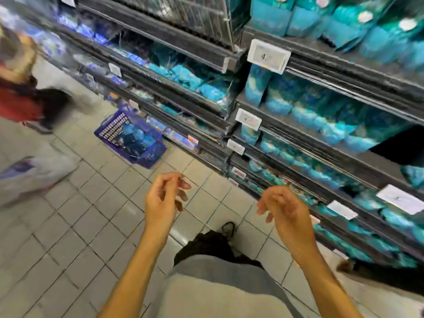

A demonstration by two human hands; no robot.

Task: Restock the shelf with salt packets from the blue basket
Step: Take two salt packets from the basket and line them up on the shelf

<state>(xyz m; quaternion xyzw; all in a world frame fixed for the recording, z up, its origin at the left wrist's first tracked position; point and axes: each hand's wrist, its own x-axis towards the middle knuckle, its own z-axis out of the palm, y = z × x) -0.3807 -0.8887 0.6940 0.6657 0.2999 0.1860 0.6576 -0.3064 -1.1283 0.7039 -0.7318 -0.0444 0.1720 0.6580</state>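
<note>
The blue basket [146, 154] stands on the tiled floor against the foot of the shelving, ahead and to the left, with several blue salt packets [134, 135] inside. Teal and blue salt packets [321, 120] fill the dark shelves [305, 138] on the right. My left hand [164, 198] hangs over the floor a short way in front of the basket, fingers loosely curled and holding nothing. My right hand [284, 210] hovers near the lower shelf edge, fingers also loosely curled and empty. The picture is blurred by motion.
A person in a red top [20, 97] stands at the left, bent over the floor. White price labels [268, 56] line the shelf edges. My own leg and shoe [228, 228] are below my hands on the grey floor tiles [91, 226].
</note>
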